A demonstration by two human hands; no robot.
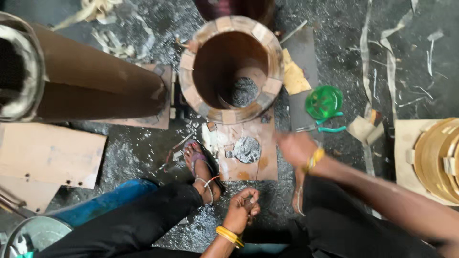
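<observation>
Biggest thing in shot is the long brown cylinder lying on its side at about 10 o'clock, its open end facing the left edge. Next down is the upright brown tube at 12 o'clock, open top ringed with tan and brown blocks, so you can see straight down to a grey patch at the bottom. It stands on a flat brown board that runs toward the centre and has a round hole showing grey grit. Over at 3 o'clock there's a stack of pale curved wooden hoops, and at 9 o'clock a flat tan sheet. A green round lid sits at 2 o'clock with green-handled pliers just below it. The right hand is just right of centre beside the board's edge, blurred, so I can't tell how open it is or whether it holds anything. The left hand is at 6 o'clock, fingers curled in, seemingly pinching something small I can't make out.
</observation>
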